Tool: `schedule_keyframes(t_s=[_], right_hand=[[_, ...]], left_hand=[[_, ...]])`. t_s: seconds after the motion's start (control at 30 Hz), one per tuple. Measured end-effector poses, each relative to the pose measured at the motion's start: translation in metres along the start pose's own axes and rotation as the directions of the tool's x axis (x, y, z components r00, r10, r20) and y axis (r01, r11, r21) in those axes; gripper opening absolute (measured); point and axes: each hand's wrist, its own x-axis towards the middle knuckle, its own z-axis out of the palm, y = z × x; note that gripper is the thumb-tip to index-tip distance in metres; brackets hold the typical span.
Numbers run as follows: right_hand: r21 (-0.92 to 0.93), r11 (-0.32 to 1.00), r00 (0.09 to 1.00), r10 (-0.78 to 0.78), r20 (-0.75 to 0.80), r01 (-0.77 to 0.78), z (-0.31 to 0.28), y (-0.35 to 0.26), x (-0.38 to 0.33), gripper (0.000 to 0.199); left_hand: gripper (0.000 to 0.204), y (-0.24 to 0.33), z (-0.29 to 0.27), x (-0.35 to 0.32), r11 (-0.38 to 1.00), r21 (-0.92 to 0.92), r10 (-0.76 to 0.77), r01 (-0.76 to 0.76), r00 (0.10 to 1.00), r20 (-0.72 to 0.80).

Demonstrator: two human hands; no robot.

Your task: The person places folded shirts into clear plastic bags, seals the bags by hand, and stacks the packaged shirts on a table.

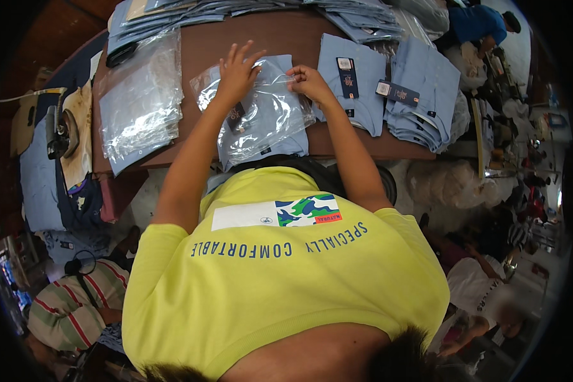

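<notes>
A folded light-blue garment lies on the brown table in front of me, with a dark tag showing through plastic. A clear plastic bag is spread over it, crinkled and shiny. My left hand rests on the bag's far left part, fingers spread. At the bag's far right edge, my right hand has its fingers pinched together on the plastic. Just right of that hand lies another folded blue garment with a dark hang tag on top.
Bagged garments are stacked at the left. A pile of tagged folded garments stands at the right, and more blue stacks line the far side. An iron stands beyond the table's left end. Other people work at both sides.
</notes>
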Motion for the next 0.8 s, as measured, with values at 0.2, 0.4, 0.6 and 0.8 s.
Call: schedule_keyframes(t_s=[0.2,0.4,0.6,0.8], right_hand=[[0.023,0.995,0.986,-0.096,-0.133,0.100,0.000,0.011,-0.001,0.033],[-0.206,0.967,0.943,-0.200,-0.265,0.147,0.011,0.022,-0.001,0.021],[-0.280,0.951,0.942,-0.210,-0.263,0.134,0.015,0.019,-0.003,0.020],[-0.225,0.973,0.970,-0.104,-0.222,0.053,0.015,0.025,0.002,0.015]], left_hand=[[0.048,-0.026,0.038,0.014,0.990,0.107,-0.120,0.088,0.930,0.348],[0.052,-0.034,0.049,0.008,0.990,0.115,-0.117,0.084,0.943,0.313],[0.051,-0.034,0.050,0.008,0.989,0.120,-0.121,0.088,0.945,0.303],[0.052,-0.035,0.050,0.007,0.992,0.098,-0.099,0.075,0.954,0.281]])
